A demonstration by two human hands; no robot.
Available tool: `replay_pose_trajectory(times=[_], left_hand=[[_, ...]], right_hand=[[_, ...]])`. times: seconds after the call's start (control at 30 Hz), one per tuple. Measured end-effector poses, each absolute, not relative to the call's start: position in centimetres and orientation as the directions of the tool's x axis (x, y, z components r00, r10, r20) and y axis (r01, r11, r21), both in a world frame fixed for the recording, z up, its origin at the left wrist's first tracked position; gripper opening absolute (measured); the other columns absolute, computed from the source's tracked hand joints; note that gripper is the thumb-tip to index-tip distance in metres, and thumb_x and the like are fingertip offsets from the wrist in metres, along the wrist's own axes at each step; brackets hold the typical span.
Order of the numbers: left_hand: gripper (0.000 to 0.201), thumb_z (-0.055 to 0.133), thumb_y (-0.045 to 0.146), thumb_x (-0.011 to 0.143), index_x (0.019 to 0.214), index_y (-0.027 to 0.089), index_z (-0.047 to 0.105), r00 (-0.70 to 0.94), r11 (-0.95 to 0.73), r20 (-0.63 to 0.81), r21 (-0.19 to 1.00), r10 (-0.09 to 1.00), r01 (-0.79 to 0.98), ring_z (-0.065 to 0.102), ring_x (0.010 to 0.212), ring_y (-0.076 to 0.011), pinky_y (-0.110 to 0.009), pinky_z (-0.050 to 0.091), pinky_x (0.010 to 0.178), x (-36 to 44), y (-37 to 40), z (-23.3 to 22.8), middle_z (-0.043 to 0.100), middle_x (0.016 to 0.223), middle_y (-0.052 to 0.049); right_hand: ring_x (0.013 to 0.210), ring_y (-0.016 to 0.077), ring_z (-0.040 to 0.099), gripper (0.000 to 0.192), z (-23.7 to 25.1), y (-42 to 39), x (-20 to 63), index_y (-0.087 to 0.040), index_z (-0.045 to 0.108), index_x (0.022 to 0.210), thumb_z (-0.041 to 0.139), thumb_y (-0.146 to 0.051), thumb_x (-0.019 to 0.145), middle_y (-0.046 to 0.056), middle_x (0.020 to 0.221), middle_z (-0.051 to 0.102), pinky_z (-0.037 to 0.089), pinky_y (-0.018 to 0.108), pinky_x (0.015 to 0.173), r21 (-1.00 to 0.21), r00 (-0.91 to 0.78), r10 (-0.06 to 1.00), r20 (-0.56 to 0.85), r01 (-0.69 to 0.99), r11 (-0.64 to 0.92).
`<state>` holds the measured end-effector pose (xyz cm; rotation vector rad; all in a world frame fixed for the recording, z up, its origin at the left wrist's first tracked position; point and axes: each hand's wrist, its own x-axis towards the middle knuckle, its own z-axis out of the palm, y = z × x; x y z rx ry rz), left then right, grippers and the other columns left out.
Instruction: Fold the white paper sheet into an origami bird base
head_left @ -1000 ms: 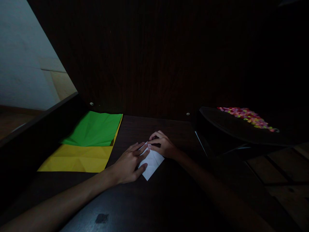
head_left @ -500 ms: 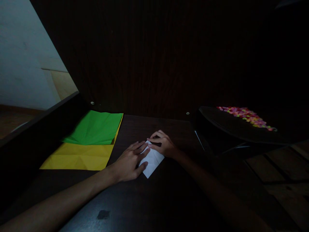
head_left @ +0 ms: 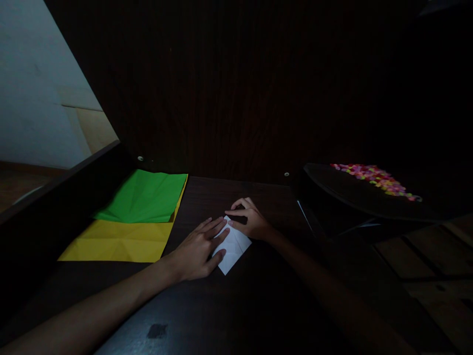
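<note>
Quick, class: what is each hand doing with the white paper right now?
Left hand: open, fingers flat, pressing down on the white paper.
Right hand: fingers curled, fingertips pressing the paper's top corner; not gripping anything.

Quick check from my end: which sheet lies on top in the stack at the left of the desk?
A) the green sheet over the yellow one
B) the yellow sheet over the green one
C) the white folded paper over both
A: the green sheet overlaps the far part of the yellow sheet; the white folded paper lies apart, under both hands.
</note>
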<state>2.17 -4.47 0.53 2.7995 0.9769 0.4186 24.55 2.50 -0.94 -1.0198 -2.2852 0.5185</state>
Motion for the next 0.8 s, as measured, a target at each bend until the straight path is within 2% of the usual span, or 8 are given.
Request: replay_pose_trajectory(times=[0.1,0.3,0.47,0.6,0.8], left_hand=[[0.052,0.045,0.03,0.096,0.144,0.011,0.039,0.762,-0.785,0.196,0.226,0.617,0.577,0.032,0.141,-0.0312,-0.05,0.032,0.114,2.23,-4.58,0.64,0.034,0.153,-0.018],[0.053,0.04,0.031,0.098,0.146,0.009,0.035,0.775,-0.784,0.145,0.209,0.616,0.584,0.029,0.142,-0.0305,-0.049,0.03,0.116,2.27,-4.69,0.76,0.032,0.153,-0.018],[0.054,0.04,0.033,0.099,0.148,0.011,0.032,0.764,-0.768,0.141,0.259,0.629,0.585,0.027,0.143,-0.0299,-0.048,0.029,0.117,2.22,-4.65,0.57,0.028,0.155,-0.017],[0.053,0.04,0.033,0.099,0.147,0.011,0.034,0.753,-0.757,0.15,0.292,0.64,0.585,0.027,0.143,-0.0321,-0.051,0.028,0.117,2.26,-4.79,0.63,0.023,0.157,-0.017],[0.054,0.041,0.037,0.098,0.145,0.011,0.039,0.722,-0.728,0.153,0.299,0.674,0.617,0.033,0.14,-0.0345,-0.05,0.035,0.114,2.24,-5.03,0.76,0.035,0.151,-0.019]], right_hand=[[0.104,0.0238,0.05,0.033,-0.77,2.42,24.58,-0.025,0.069,0.114,0.071,-0.026,0.081,0.007,0.106,0.059,0.043,0.044,0.094,-0.579,-0.52,0.777,0.354,0.53,0.619],[0.104,0.0241,0.051,0.029,-0.55,2.29,24.44,-0.023,0.068,0.109,0.071,-0.025,0.08,0.007,0.105,0.06,0.044,0.044,0.093,-0.586,-0.519,0.782,0.346,0.532,0.612],[0.103,0.0238,0.051,0.027,-0.53,2.36,24.46,-0.023,0.069,0.107,0.071,-0.024,0.08,0.007,0.105,0.06,0.043,0.044,0.093,-0.593,-0.525,0.783,0.332,0.53,0.607],[0.105,0.0236,0.049,0.031,-0.47,2.32,24.42,-0.023,0.069,0.111,0.071,-0.023,0.08,0.007,0.107,0.058,0.041,0.044,0.094,-0.591,-0.535,0.787,0.307,0.54,0.599],[0.105,0.0242,0.048,0.027,-0.3,2.18,24.21,-0.027,0.071,0.109,0.069,-0.023,0.082,0.006,0.108,0.057,0.038,0.046,0.093,-0.541,-0.568,0.772,0.287,0.569,0.62]])
